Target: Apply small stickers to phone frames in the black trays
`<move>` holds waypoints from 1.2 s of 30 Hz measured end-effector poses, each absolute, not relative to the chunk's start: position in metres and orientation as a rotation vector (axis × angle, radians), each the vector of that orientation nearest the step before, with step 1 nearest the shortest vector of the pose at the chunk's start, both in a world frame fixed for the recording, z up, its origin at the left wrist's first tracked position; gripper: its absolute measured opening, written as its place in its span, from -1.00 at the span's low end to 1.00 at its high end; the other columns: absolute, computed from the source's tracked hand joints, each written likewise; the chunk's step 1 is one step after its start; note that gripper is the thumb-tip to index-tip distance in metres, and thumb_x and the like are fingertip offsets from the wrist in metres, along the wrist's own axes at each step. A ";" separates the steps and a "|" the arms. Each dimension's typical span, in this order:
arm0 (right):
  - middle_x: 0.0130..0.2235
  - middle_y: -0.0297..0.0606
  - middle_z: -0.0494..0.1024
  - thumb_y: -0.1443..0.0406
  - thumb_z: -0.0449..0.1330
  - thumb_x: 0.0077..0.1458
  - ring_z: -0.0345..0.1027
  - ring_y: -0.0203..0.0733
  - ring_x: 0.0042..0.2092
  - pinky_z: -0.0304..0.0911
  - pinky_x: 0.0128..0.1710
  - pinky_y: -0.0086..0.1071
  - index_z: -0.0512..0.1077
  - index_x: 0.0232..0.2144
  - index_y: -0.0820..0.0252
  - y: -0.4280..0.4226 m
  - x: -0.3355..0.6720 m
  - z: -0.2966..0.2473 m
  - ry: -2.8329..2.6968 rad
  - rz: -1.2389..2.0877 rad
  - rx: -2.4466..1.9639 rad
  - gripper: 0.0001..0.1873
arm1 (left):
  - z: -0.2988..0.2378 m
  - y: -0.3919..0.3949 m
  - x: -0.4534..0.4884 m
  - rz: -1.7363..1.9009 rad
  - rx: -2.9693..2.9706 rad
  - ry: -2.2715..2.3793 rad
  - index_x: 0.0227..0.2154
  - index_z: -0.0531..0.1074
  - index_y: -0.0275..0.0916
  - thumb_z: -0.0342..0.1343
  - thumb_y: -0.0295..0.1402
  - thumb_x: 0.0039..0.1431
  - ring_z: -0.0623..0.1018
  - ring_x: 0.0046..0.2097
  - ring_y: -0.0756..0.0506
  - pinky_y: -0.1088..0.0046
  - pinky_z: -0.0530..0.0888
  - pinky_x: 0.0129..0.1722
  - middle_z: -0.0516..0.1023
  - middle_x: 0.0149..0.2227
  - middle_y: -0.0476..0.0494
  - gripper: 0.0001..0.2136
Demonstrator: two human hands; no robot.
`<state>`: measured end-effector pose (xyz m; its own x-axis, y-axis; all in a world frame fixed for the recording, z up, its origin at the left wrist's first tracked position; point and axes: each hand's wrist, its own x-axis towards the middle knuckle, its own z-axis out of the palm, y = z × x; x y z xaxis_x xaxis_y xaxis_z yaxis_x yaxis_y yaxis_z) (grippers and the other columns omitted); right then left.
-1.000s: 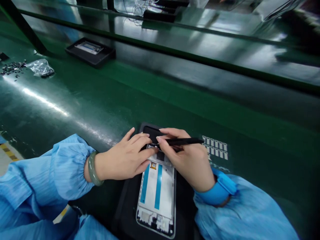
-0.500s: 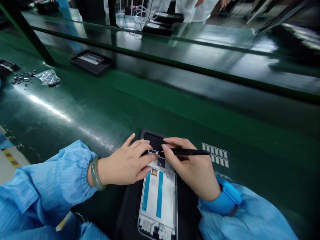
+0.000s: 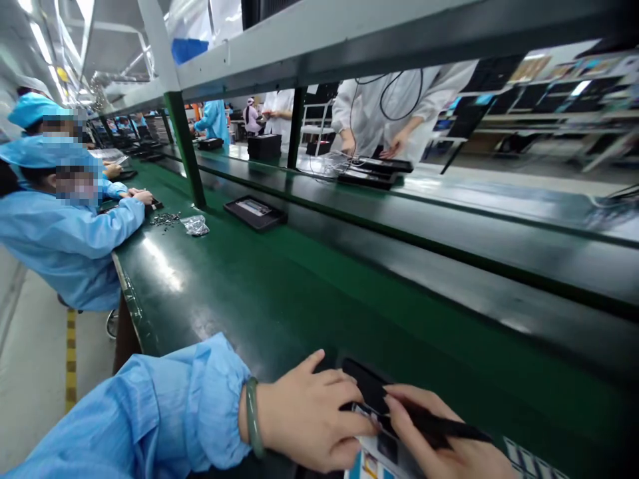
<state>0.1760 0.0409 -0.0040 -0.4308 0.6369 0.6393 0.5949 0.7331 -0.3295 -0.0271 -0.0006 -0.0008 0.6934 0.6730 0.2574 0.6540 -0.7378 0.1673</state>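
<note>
At the bottom edge, my left hand [image 3: 312, 419] lies with fingers flat on the top end of a white phone frame [image 3: 372, 459] that sits in a black tray [image 3: 364, 382]. My right hand [image 3: 449, 449] is closed around a thin black pen-like tool [image 3: 439, 426], its tip at the frame's top edge beside my left fingertips. Most of the frame and my right wrist are cut off by the picture's edge. A green bangle circles my left wrist.
A long green bench [image 3: 279, 286] runs away to the left, with a dark conveyor strip [image 3: 449, 246] beyond it. Another black tray with a phone [image 3: 254, 211], a plastic bag [image 3: 196, 226] and small dark parts lie further along. Co-workers in blue sit at left; people in white stand across.
The view has swung sharply upward, so my hands and the phone frame have dropped to the bottom edge. Both hands keep the same hold on frame and tool.
</note>
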 end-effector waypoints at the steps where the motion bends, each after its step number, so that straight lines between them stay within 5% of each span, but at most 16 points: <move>1: -0.41 -0.38 0.56 0.13 0.06 0.19 0.50 -0.23 -0.46 0.40 -0.57 -0.52 0.42 -0.34 0.08 0.041 0.177 -0.007 -2.117 0.130 -0.976 -0.79 | -0.002 -0.001 -0.026 0.477 2.840 1.116 -0.06 0.34 -0.15 -0.16 -0.28 0.26 0.33 0.10 -0.13 0.01 0.17 0.15 0.42 -0.05 -0.10 -0.73; 10: -0.34 -0.27 0.57 0.09 0.17 0.02 0.50 -0.12 -0.37 0.44 -0.42 -0.36 0.48 -0.30 0.09 0.039 0.174 -0.016 -1.936 0.621 -1.217 -0.74 | -0.007 -0.001 -0.027 0.443 2.895 1.148 -0.14 0.39 -0.14 -0.11 -0.27 0.28 0.34 0.10 -0.14 -0.05 0.16 0.15 0.40 -0.07 -0.11 -0.79; 16: -0.42 -0.32 0.54 0.10 0.38 -0.20 0.46 -0.26 -0.46 0.44 -0.42 -0.42 0.40 -0.27 0.15 0.044 0.174 -0.015 -0.951 1.124 -1.100 -0.56 | 0.010 -0.021 -0.010 0.539 2.944 1.181 -0.13 0.37 -0.26 -0.08 -0.28 0.30 0.32 0.11 -0.22 0.07 0.25 0.07 0.33 0.06 -0.26 -0.78; 19: -0.42 -0.32 0.54 0.10 0.43 -0.29 0.44 -0.31 -0.45 0.44 -0.40 -0.45 0.40 -0.33 0.17 0.046 0.175 -0.010 -0.805 1.193 -1.008 -0.52 | 0.011 -0.047 0.020 0.457 2.884 0.986 -0.28 0.40 -0.27 -0.06 0.00 0.22 0.47 -0.21 -0.15 0.25 0.38 -0.18 0.47 -0.27 -0.19 -0.61; 21: -0.41 -0.32 0.54 0.05 0.43 -0.31 0.44 -0.32 -0.44 0.44 -0.38 -0.44 0.40 -0.35 0.17 0.047 0.177 -0.007 -0.805 1.190 -1.010 -0.50 | 0.006 -0.066 0.044 0.336 2.786 1.122 -0.37 0.41 -0.22 -0.02 -0.10 0.22 0.47 -0.34 -0.12 0.32 0.39 -0.31 0.45 -0.42 -0.15 -0.71; 24: -0.41 -0.32 0.53 -0.03 0.38 -0.30 0.42 -0.34 -0.46 0.44 -0.38 -0.42 0.37 -0.37 0.17 0.050 0.187 -0.003 -0.847 1.104 -1.071 -0.47 | 0.003 -0.084 0.074 0.162 2.636 1.376 -0.38 0.44 -0.29 0.10 -0.13 0.12 0.48 -0.36 -0.23 0.35 0.34 -0.52 0.44 -0.46 -0.27 -0.72; 27: -0.39 -0.30 0.52 -0.12 0.25 -0.16 0.41 -0.32 -0.45 0.43 -0.35 -0.35 0.34 -0.37 0.17 0.054 0.211 -0.001 -0.903 0.910 -1.204 -0.48 | 0.012 -0.091 0.084 -0.114 2.372 1.561 -0.28 0.44 -0.33 0.22 0.03 -0.13 0.46 -0.26 -0.39 0.35 0.34 -0.60 0.43 -0.38 -0.36 -0.50; 32: -0.36 -0.19 0.50 -0.09 -0.04 0.12 0.43 -0.13 -0.31 0.33 -0.25 -0.22 0.37 -0.34 0.20 0.063 0.291 -0.004 -1.002 0.300 -1.666 -0.51 | 0.029 -0.078 0.067 -0.214 2.576 1.360 -0.27 0.41 -0.35 0.06 0.00 0.09 0.48 -0.25 -0.34 0.15 0.42 -0.36 0.45 -0.32 -0.37 -0.57; 36: -0.41 -0.02 0.46 0.13 -0.05 0.22 0.38 -0.01 -0.28 0.23 -0.32 -0.21 0.43 -0.33 0.32 0.062 0.377 -0.007 -1.104 -0.192 -2.116 -0.60 | 0.029 -0.069 0.063 -0.299 2.665 1.264 -0.28 0.39 -0.39 -0.03 0.23 0.01 0.48 -0.35 -0.29 0.15 0.42 -0.36 0.45 -0.38 -0.33 -0.35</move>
<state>0.3771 0.0619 -0.0066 0.6203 0.6518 0.4364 0.7609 -0.3648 -0.5366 0.0629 -0.0688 0.0286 0.6194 0.7426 -0.2546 0.7781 -0.6240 0.0729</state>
